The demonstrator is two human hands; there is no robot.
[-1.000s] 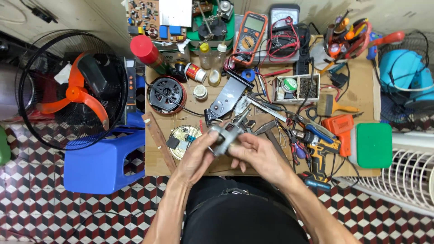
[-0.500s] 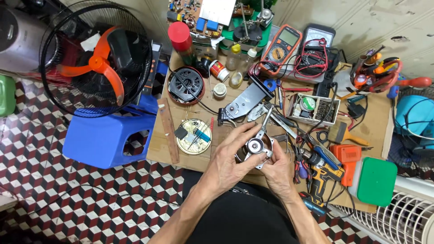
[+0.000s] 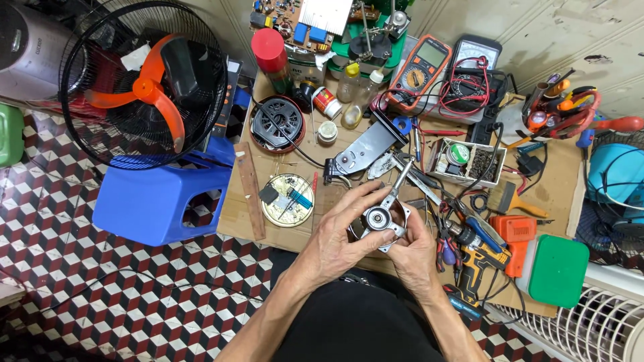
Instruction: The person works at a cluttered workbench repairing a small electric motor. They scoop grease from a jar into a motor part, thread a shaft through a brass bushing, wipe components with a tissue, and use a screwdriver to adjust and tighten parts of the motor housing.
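Since half a second ago the view has swung a little further to the right, and the person has turned the small fan motor [image 3: 380, 219] so its round bearing face looks up at the camera; it sat more edge-on between the hands before. The motor is held low over the near edge of the cardboard-covered workbench [image 3: 570, 174], just in front of the person's lap. Its thin shaft runs from the hub toward one o'clock, so the long axis points away from the body and slightly right.

The left hand [image 3: 339, 241] cups the motor from nine o'clock, fingers curled round its rim and the thumb pressed across the metal end bracket near the hub. The right hand [image 3: 410, 253] holds it from five o'clock, fingers closed under the housing and the thumb against its lower edge. Both hands touch it; the left covers more of it.

At ten o'clock from the motor a round circuit board [image 3: 287, 199] lies in a shallow lid, with a wooden strip [image 3: 249, 190] beside it. At twelve o'clock lies a grey metal bracket [image 3: 362, 151], and beyond it a black wound stator [image 3: 278, 122]. At three o'clock rests a cordless drill [image 3: 477, 249] beside a green box [image 3: 558, 270]. Off the bench at ten o'clock stand a blue plastic stool [image 3: 157, 201] and a caged fan with an orange blade [image 3: 144, 84].
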